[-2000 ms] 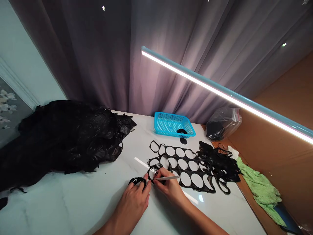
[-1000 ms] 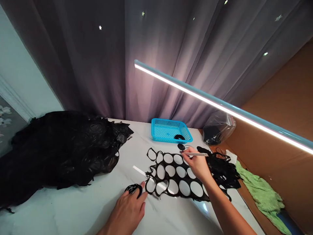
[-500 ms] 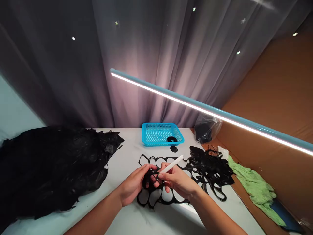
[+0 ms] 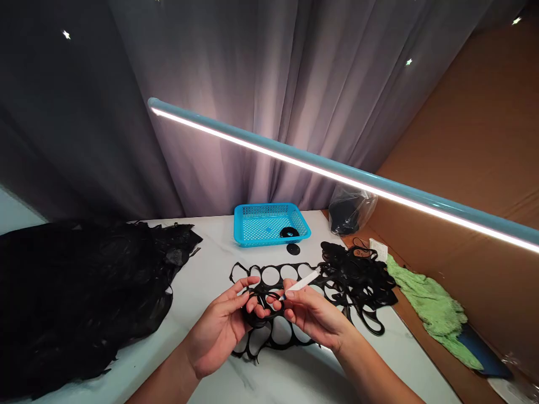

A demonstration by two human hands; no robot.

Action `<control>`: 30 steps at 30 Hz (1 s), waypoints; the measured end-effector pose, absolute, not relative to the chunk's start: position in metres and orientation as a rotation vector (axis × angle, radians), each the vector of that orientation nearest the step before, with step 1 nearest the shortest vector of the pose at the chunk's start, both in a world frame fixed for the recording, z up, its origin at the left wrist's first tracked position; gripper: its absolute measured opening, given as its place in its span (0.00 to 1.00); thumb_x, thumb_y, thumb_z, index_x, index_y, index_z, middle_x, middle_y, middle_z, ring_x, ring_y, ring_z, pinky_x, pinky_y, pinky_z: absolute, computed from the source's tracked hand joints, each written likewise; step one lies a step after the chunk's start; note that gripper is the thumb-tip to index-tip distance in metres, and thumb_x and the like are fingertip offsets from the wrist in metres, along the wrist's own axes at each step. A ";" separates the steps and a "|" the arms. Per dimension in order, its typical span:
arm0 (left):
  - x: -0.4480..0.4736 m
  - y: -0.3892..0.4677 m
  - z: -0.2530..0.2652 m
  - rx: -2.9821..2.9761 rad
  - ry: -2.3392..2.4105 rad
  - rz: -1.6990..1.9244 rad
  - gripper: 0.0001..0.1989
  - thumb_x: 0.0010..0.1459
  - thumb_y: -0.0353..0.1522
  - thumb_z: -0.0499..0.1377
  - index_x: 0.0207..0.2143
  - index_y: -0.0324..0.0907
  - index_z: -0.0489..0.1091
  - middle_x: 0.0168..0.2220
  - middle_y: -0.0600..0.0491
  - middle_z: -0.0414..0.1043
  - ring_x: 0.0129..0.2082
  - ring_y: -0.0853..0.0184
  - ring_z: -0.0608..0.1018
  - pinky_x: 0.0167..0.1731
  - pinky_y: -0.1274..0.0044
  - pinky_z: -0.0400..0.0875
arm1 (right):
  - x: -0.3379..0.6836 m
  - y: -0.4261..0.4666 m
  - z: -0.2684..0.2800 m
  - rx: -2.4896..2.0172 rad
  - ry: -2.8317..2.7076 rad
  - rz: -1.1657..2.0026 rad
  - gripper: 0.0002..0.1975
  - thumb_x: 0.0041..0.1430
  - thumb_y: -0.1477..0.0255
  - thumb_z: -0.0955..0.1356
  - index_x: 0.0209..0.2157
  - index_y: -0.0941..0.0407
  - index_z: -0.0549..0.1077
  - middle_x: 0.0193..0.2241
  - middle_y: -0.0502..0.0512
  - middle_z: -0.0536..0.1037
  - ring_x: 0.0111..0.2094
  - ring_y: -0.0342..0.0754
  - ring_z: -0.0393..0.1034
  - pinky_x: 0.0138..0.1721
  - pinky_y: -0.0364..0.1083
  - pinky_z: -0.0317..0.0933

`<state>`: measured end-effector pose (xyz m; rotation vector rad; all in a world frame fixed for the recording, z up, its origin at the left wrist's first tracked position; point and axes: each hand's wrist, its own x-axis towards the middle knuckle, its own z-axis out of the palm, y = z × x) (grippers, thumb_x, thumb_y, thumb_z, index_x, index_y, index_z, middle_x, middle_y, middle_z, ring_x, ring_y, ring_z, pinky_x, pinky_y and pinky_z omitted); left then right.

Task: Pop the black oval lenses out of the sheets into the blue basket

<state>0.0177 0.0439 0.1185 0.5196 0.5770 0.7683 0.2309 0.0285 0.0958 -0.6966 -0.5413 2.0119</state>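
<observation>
My left hand (image 4: 223,321), palm turned up and fingers curled, holds a black rubber ring piece (image 4: 256,321) with thin strands on it. My right hand (image 4: 315,317) grips a slim white pen-like cutter (image 4: 304,281) between thumb and fingers. Its narrow tip points down and left at the black piece, close to my left fingertips; whether it touches cannot be made out. Below both hands lies a flat black sheet (image 4: 281,332) with rows of round holes, partly hidden by them.
A blue basket (image 4: 238,225) at the back holds a black ring (image 4: 288,230); a black disc (image 4: 293,249) lies before it. Black scraps (image 4: 357,275) are heaped right, near a green cloth (image 4: 433,308). A large black pile (image 4: 84,297) covers the left. A lamp tube (image 4: 269,143) slants overhead.
My left hand has turned more palm-up and opened out a little around the black piece. The white cutter sits slightly lower in my right hand. The view has shifted slightly.
</observation>
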 end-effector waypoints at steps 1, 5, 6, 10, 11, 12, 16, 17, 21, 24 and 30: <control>0.018 0.043 0.120 0.495 0.573 0.774 0.13 0.65 0.27 0.55 0.52 0.39 0.67 0.30 0.52 0.66 0.37 0.65 0.75 0.45 0.72 0.66 | 0.231 0.028 0.096 -0.704 -0.535 2.008 0.12 0.52 0.73 0.75 0.31 0.58 0.68 0.35 0.54 0.78 0.39 0.42 0.74 0.33 0.36 0.65; 0.016 0.043 0.125 0.453 0.572 0.796 0.13 0.65 0.26 0.55 0.52 0.39 0.67 0.32 0.52 0.66 0.39 0.63 0.76 0.49 0.70 0.66 | 0.234 0.029 0.095 -0.799 -0.647 1.955 0.13 0.52 0.70 0.75 0.30 0.57 0.66 0.40 0.57 0.78 0.42 0.46 0.74 0.34 0.39 0.65; 0.015 0.043 0.126 0.445 0.574 0.803 0.14 0.64 0.25 0.54 0.52 0.38 0.67 0.32 0.52 0.66 0.40 0.63 0.76 0.49 0.70 0.67 | 0.236 0.031 0.091 -0.867 -0.727 1.895 0.14 0.52 0.68 0.75 0.30 0.57 0.66 0.43 0.58 0.77 0.42 0.48 0.74 0.33 0.41 0.65; 0.010 0.044 0.132 0.408 0.577 0.846 0.13 0.65 0.24 0.53 0.51 0.38 0.68 0.32 0.52 0.67 0.40 0.63 0.76 0.48 0.71 0.68 | 0.241 0.035 0.063 -1.210 -1.075 1.586 0.14 0.50 0.64 0.73 0.29 0.57 0.67 0.49 0.59 0.73 0.34 0.50 0.75 0.24 0.43 0.61; 0.008 0.044 0.133 0.400 0.570 0.859 0.12 0.65 0.25 0.53 0.50 0.38 0.68 0.33 0.51 0.67 0.41 0.63 0.76 0.48 0.71 0.68 | 0.241 0.035 0.055 -1.248 -1.139 1.562 0.13 0.51 0.64 0.73 0.29 0.56 0.67 0.48 0.59 0.73 0.32 0.49 0.75 0.23 0.44 0.60; 0.007 0.044 0.134 0.391 0.563 0.871 0.12 0.65 0.25 0.53 0.49 0.38 0.68 0.33 0.51 0.66 0.41 0.63 0.76 0.48 0.71 0.69 | 0.241 0.035 0.047 -1.260 -1.202 1.558 0.12 0.51 0.64 0.72 0.29 0.56 0.68 0.45 0.58 0.74 0.30 0.48 0.74 0.24 0.45 0.61; 0.003 0.044 0.134 0.352 0.558 0.882 0.10 0.66 0.27 0.52 0.47 0.37 0.69 0.31 0.52 0.65 0.42 0.60 0.76 0.49 0.69 0.69 | 0.246 0.036 0.040 -1.254 -1.365 1.481 0.10 0.55 0.65 0.70 0.28 0.56 0.69 0.32 0.53 0.76 0.33 0.49 0.73 0.36 0.48 0.64; 0.002 0.044 0.133 0.345 0.565 0.886 0.10 0.66 0.28 0.52 0.47 0.37 0.70 0.29 0.53 0.64 0.42 0.60 0.76 0.49 0.69 0.69 | 0.253 0.037 0.045 -1.271 -1.353 1.423 0.11 0.55 0.64 0.70 0.27 0.56 0.69 0.30 0.53 0.76 0.34 0.50 0.73 0.38 0.48 0.64; -0.001 0.042 0.131 0.346 0.598 0.938 0.11 0.64 0.24 0.53 0.47 0.35 0.70 0.23 0.56 0.59 0.38 0.62 0.76 0.49 0.69 0.69 | 0.307 0.047 0.077 -1.389 -1.106 1.034 0.15 0.51 0.59 0.72 0.28 0.56 0.71 0.34 0.57 0.77 0.37 0.53 0.73 0.41 0.51 0.65; -0.002 0.041 0.130 0.311 0.606 0.959 0.13 0.63 0.22 0.52 0.48 0.34 0.70 0.19 0.59 0.56 0.31 0.66 0.74 0.44 0.72 0.71 | 0.362 0.048 0.093 -1.484 -0.905 0.706 0.17 0.45 0.58 0.74 0.29 0.56 0.72 0.31 0.55 0.77 0.34 0.52 0.74 0.42 0.51 0.65; -0.003 0.044 0.121 0.180 0.496 1.001 0.14 0.59 0.21 0.52 0.46 0.35 0.70 0.17 0.63 0.47 0.15 0.75 0.58 0.18 0.82 0.59 | 0.424 0.026 0.073 -1.819 -0.916 0.402 0.14 0.46 0.58 0.70 0.25 0.54 0.68 0.24 0.55 0.75 0.27 0.54 0.72 0.32 0.51 0.63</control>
